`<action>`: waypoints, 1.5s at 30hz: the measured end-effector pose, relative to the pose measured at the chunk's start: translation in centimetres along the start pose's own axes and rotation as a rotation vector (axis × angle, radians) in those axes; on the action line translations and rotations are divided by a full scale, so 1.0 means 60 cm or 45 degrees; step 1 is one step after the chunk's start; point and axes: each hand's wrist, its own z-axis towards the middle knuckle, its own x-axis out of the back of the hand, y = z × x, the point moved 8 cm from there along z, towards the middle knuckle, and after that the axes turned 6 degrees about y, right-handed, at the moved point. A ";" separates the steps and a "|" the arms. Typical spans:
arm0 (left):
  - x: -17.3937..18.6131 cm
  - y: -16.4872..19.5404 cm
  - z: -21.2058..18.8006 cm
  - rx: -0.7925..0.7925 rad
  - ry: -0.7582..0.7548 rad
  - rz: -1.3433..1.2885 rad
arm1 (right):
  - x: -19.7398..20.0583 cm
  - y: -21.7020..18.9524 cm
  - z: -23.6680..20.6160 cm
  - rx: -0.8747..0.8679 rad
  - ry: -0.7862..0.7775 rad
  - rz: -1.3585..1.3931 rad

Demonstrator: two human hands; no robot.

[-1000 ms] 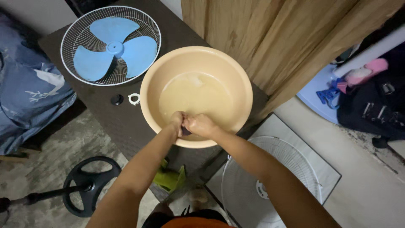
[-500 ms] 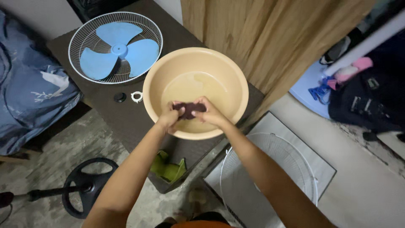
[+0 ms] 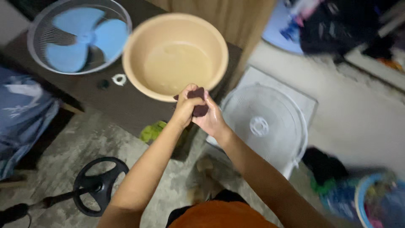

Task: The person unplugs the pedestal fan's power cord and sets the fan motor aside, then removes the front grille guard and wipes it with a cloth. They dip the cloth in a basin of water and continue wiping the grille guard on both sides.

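A dark cloth (image 3: 197, 101), balled at frame centre, was squeezed tight between the left hand (image 3: 185, 107) and right hand (image 3: 212, 118), just below the beige basin (image 3: 130, 67), seemingly wringing water.

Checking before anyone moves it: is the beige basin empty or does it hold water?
It holds water: the beige basin shows a shallow, pale, glossy pool over its bottom, well below the rim.

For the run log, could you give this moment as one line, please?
left hand + right hand: clasp dark cloth | over near rim of beige basin | basin: water
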 end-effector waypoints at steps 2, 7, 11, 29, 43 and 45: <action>-0.010 -0.062 -0.020 0.100 0.071 -0.107 | 0.072 -0.001 -0.045 0.101 0.361 -0.279; -0.050 -0.231 -0.057 -0.045 -0.001 0.297 | 0.211 -0.053 -0.164 0.534 0.710 -1.025; -0.060 -0.367 -0.061 -0.038 -0.025 0.651 | 0.326 -0.125 -0.244 0.727 0.962 -1.519; 0.053 -0.670 -0.192 0.609 0.733 0.505 | 0.663 -0.268 -0.271 0.053 0.881 -1.399; -0.013 -0.481 -0.266 0.249 1.011 0.222 | 0.473 -0.237 -0.271 0.326 0.424 -1.445; -0.017 -0.427 -0.286 0.187 0.978 0.213 | 0.368 -0.229 -0.290 0.573 0.308 -1.961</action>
